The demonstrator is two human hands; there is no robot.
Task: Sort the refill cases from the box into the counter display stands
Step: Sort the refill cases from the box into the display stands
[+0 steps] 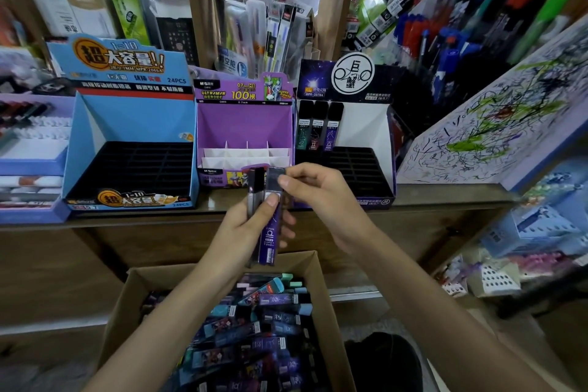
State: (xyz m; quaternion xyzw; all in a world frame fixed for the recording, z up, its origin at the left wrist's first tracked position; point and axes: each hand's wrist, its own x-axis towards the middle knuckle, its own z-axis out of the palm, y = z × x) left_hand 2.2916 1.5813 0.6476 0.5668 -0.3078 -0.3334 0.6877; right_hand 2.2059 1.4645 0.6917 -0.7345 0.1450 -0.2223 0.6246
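Observation:
My left hand (pixel 251 226) grips two upright refill cases: a grey one with a black cap (pixel 255 191) and a dark purple one (pixel 271 232). My right hand (pixel 315 191) pinches the top of the purple case. Below them an open cardboard box (pixel 125 299) holds several mixed refill cases (pixel 254 328). On the counter stand three display stands: a blue one (pixel 130 124) with bare black slots, a purple one (pixel 245 130) with white dividers, and a dark starry one (pixel 366 143). Three purple cases (pixel 318 127) stand in the starry stand's back left row.
The wooden counter edge (pixel 127 223) runs under the stands. A scribbled test pad (pixel 493 124) leans at the right, with pen racks (pixel 445 38) behind it. A lilac tray (pixel 31 162) of stock sits at the left, and shelves of goods (pixel 534 232) at the lower right.

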